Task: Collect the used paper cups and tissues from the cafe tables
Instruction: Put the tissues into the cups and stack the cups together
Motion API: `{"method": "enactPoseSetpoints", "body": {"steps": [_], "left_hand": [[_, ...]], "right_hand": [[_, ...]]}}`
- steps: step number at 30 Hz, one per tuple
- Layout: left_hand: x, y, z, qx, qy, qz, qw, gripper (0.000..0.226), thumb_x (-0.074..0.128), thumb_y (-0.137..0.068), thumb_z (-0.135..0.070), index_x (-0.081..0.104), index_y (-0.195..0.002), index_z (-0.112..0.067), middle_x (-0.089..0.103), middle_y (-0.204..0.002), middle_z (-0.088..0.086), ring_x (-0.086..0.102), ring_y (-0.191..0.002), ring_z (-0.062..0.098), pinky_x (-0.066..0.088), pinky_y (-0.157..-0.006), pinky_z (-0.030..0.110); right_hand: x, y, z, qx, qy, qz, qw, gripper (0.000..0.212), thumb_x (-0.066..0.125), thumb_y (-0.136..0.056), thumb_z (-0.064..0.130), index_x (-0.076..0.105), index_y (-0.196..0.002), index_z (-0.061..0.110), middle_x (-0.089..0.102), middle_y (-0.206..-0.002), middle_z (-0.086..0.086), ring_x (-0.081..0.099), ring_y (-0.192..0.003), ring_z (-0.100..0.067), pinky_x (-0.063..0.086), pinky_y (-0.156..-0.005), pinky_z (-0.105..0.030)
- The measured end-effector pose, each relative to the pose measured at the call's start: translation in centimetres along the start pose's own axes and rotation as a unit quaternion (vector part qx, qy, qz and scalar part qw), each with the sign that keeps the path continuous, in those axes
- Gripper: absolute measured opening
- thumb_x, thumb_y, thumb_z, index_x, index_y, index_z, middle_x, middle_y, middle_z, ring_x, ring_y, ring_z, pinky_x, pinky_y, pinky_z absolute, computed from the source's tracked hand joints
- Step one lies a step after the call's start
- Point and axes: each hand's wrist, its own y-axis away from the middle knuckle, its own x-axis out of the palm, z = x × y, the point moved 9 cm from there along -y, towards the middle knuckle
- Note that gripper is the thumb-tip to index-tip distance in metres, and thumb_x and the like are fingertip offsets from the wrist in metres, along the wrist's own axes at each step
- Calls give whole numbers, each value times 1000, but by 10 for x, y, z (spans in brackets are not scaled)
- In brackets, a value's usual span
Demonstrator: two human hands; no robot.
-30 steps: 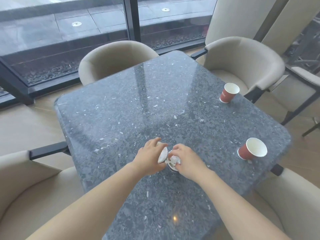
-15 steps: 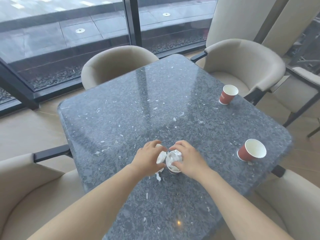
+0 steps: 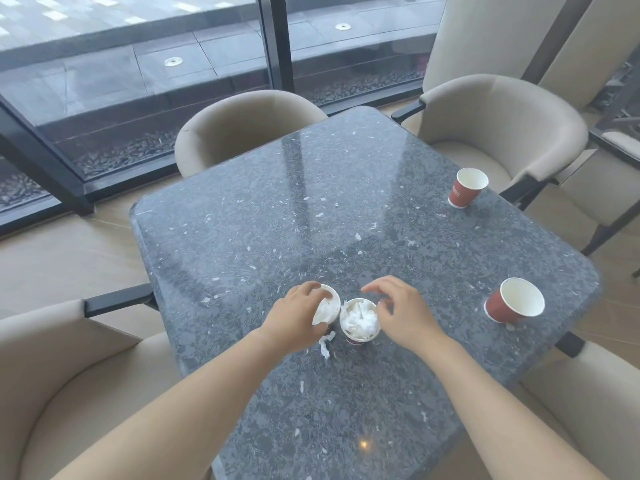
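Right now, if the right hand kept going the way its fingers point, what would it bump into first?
Probably the tissue-stuffed cup: the right hand has open fingers curled leftward just above its rim. Beyond that is the cup under the left hand. Height is hard to judge.

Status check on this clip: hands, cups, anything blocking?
Left hand on tissue-filled cup; right hand open beside stuffed cup. Tissue scrap loose. Two empty cups uncollected. Nothing blocking.

Left hand [image 3: 294, 323] over much of one cup [image 3: 327, 308]; grip unclear.

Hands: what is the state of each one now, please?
Left hand: closed on a paper cup with tissue inside.
Right hand: open, holding nothing, beside the tissue-filled cup.
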Motion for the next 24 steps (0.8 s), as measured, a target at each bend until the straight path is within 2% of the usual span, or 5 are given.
{"method": "enactPoseSetpoints", "body": {"steps": [6,11,15,20,24], "left_hand": [[0,10,4,-6,19,-4,1000,52,55,-88,-29,38,-137,-24,32,-147,-3,32,-134,20,39,-104,40],[1,20,11,-13,29,-15,999,56,54,-89,-33,35,-140,-22,33,-146,-2,35,-132,21,39,-103,39],[2,30,21,-18,38,-20,999,59,55,-88,-35,33,-141,-21,32,-146,-3,35,-132,20,40,-102,38],[11,42,39,-33,34,-15,999,59,56,-88,-32,32,-141,-21,32,-145,-4,34,-131,18,41,-101,36],[34,51,59,-66,29,17,997,57,55,-89,-32,32,-141,-23,31,-146,-4,34,-132,20,42,-101,40]], "right_hand": [[8,6,6,-13,31,10,999,53,40,-74,-13,63,-99,28,54,-100,18,52,-93,-4,37,-74,-6],[20,7,29,-52,32,3,998,42,49,-77,-7,63,-96,27,56,-100,16,50,-95,-1,36,-82,-7],[38,16,54,-126,77,6,989,30,55,-80,-3,65,-95,21,61,-103,8,51,-101,-8,36,-84,-15],[84,39,58,-153,68,82,982,27,51,-82,-1,65,-98,15,61,-105,1,53,-101,-17,42,-88,-24],[114,47,40,-118,78,119,983,26,51,-83,1,64,-101,15,58,-110,1,52,-104,-17,34,-90,-15]]}}
